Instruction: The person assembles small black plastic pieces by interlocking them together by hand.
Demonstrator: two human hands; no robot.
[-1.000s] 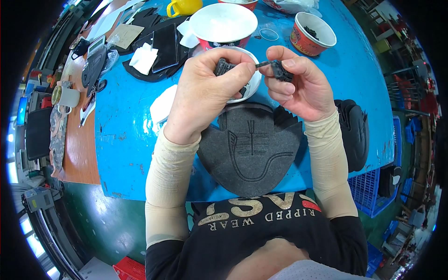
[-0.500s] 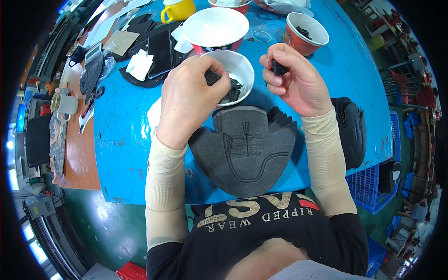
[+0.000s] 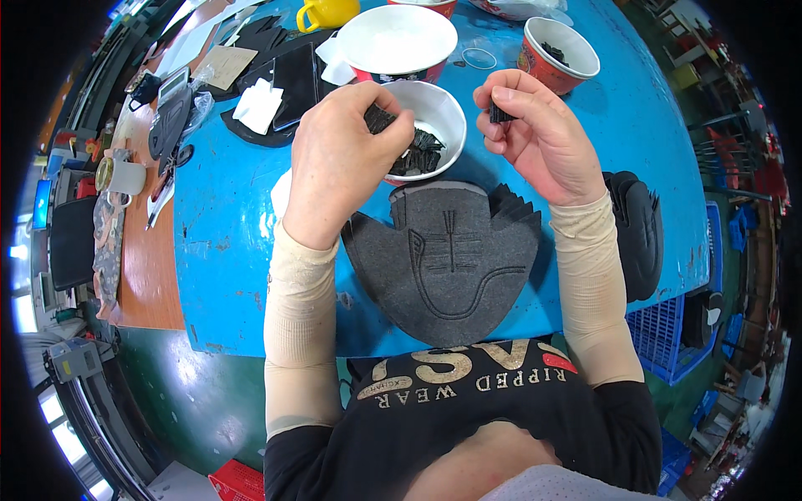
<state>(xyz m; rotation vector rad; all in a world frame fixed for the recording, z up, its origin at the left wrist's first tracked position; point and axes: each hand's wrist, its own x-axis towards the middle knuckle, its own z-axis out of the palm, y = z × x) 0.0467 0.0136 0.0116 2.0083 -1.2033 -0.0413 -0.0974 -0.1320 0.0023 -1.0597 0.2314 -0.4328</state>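
Small black pieces [image 3: 422, 150] lie in a white bowl [image 3: 447, 117] on the blue table [image 3: 225, 217], just beyond a dark grey felt shoe-upper panel [image 3: 447, 259]. Left hand [image 3: 342, 163] reaches into the bowl, fingertips closed on some pieces, partly hiding them. Right hand [image 3: 539, 138] pinches one small black piece [image 3: 499, 113], shape unclear.

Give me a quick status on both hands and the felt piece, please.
Left hand picking dark pieces from white bowl. Right hand pinching small black piece. Grey felt piece flat on blue table, uncovered.
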